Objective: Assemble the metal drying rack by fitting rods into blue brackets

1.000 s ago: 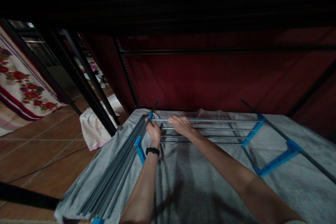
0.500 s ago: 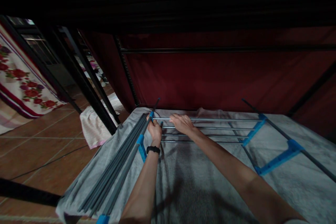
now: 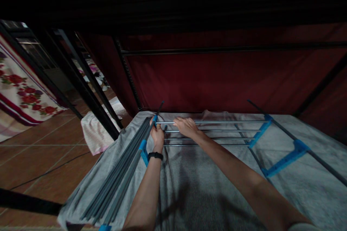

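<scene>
A rack frame of grey metal tubes with blue plastic brackets lies on a grey cloth. My left hand (image 3: 157,134), a dark band on its wrist, is closed around the left blue bracket (image 3: 154,119) where the far crossbar meets the side tube. My right hand (image 3: 185,126) is wrapped over the far crossbar (image 3: 230,121), a short way right of the left hand. Several thinner rods run parallel, nearer to me. At the other end, blue brackets (image 3: 284,158) join the right side tube (image 3: 283,129).
Several loose grey tubes (image 3: 116,169) lie along the left side of the grey cloth (image 3: 200,187). Black posts (image 3: 92,104) stand at the left, with a dark red curtain (image 3: 217,83) behind. A striped cloth (image 3: 94,130) and a cable (image 3: 48,168) are on the tiled floor.
The view has shifted slightly, so the rack appears a little further left. Both hands keep the same hold on the bracket and crossbar.
</scene>
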Available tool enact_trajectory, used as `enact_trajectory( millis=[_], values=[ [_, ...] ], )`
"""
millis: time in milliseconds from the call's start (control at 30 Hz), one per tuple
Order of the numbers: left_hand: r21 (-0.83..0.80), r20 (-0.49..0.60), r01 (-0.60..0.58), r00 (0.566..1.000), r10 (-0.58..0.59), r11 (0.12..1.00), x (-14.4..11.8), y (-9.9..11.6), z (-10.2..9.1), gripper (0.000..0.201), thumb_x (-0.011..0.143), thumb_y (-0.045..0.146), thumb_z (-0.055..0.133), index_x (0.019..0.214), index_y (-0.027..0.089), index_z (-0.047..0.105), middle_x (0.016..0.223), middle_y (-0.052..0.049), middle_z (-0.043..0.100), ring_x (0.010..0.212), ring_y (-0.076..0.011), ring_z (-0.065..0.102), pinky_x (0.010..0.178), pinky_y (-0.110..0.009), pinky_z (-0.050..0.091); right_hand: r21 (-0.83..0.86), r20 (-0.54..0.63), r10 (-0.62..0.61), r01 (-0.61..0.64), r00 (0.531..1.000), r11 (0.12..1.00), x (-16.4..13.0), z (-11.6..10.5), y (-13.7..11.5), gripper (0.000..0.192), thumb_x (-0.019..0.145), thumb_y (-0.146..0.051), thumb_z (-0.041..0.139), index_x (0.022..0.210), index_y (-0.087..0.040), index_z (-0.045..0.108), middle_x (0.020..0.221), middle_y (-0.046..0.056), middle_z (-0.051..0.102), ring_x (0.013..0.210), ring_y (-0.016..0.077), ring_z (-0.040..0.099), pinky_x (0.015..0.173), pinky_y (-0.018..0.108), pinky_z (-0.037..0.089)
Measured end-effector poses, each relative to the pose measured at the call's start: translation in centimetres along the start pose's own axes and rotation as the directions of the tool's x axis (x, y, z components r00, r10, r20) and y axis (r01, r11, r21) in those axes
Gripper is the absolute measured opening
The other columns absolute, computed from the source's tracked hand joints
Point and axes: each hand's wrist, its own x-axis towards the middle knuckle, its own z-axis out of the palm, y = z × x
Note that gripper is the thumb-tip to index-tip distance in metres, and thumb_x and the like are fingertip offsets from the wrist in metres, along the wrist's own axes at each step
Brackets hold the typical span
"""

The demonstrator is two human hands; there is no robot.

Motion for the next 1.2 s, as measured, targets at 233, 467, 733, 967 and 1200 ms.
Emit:
enact_trajectory(
  millis=[233,467,733,967,1200],
  values=[
    [0.019,0.007,-0.037,0.999,0.037,0.999,-0.2,0.2,0.0,0.041,0.086,0.019,0.045,0.123,0.023,0.062,0.119,-0.011,0.068,0.127,-0.0257,0.057,0.114,-0.041,0.04,0.0,0.005,0.008,-0.008,1.0,1.0,-0.2,-0.2,-0.1,0.036,0.107,-0.041,0.032,0.121,-0.027,0.063,0.122,0.006,0.068,0.105,0.0193,0.066,0.082,0.03,0.043],
    [0.044,-0.029,-0.031,0.999,0.032,0.999,-0.4,0.4,0.4,0.038,0.086,0.018,0.044,0.119,0.02,0.061,0.114,-0.012,0.068,0.121,-0.0268,0.059,0.111,-0.039,0.041,-0.003,-0.013,0.01,-0.01,1.0,1.0,-0.2,0.2,0.0,0.037,0.107,-0.041,0.031,0.12,-0.027,0.063,0.121,0.006,0.068,0.105,0.0195,0.065,0.082,0.03,0.042],
    [0.047,-0.032,-0.041,0.999,0.043,0.998,-0.7,0.7,0.6,0.035,0.087,0.016,0.043,0.118,0.017,0.059,0.119,-0.014,0.066,0.123,-0.0264,0.059,0.111,-0.038,0.042,-0.007,-0.033,0.01,-0.01,0.999,1.0,-0.3,0.3,0.2,0.034,0.107,-0.04,0.033,0.12,-0.028,0.062,0.12,0.005,0.068,0.104,0.0187,0.065,0.083,0.03,0.043],
    [0.021,-0.033,-0.051,0.998,0.052,0.998,-0.4,0.2,0.6,0.036,0.086,0.016,0.045,0.118,0.016,0.061,0.12,-0.014,0.067,0.128,-0.0261,0.056,0.115,-0.038,0.038,0.0,-0.108,-0.039,0.039,0.993,0.999,0.0,0.9,0.5,0.029,0.106,-0.036,0.04,0.113,-0.024,0.065,0.114,0.008,0.069,0.101,0.0196,0.065,0.081,0.03,0.045],
    [-0.109,-0.016,-0.028,1.0,0.026,0.994,-0.4,0.0,0.3,0.036,0.086,0.022,0.052,0.12,0.023,0.064,0.127,-0.009,0.066,0.132,-0.0245,0.053,0.118,-0.038,0.036,0.116,-0.386,-0.11,0.166,0.916,0.979,-2.7,2.1,1.1,0.033,0.101,-0.025,0.047,0.132,-0.022,0.059,0.126,0.01,0.065,0.115,0.0241,0.058,0.1,0.039,0.044]
  ],
)
